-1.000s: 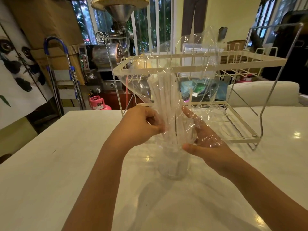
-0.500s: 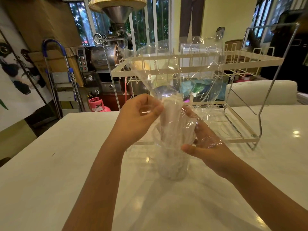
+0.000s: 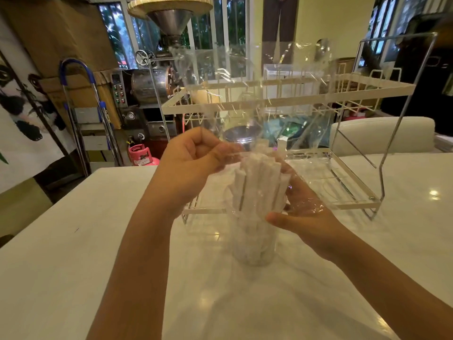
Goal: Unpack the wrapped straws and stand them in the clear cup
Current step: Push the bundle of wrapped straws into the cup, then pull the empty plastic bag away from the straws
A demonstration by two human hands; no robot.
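A clear cup (image 3: 253, 251) stands on the white table (image 3: 73, 253) in front of me. A bundle of white paper-wrapped straws (image 3: 259, 182) stands in it, tops poking above the rim. A clear plastic bag (image 3: 257, 94) billows upward above the straws, its lower part still around them. My left hand (image 3: 193, 163) pinches the bag's left edge just above the straw tops. My right hand (image 3: 301, 212) cups the straws and the cup's upper right side, partly covered by the film.
A white two-tier wire dish rack (image 3: 355, 204) stands on the table right behind the cup. A white chair back (image 3: 382, 136) sits beyond it. Past the table's far left edge stand a pink gas canister (image 3: 141, 155) and a folding ladder (image 3: 78, 114).
The straws have dropped down into the cup, so only their tops now show above the rim. My left hand has risen with the bag, which has slid up and ballooned open.
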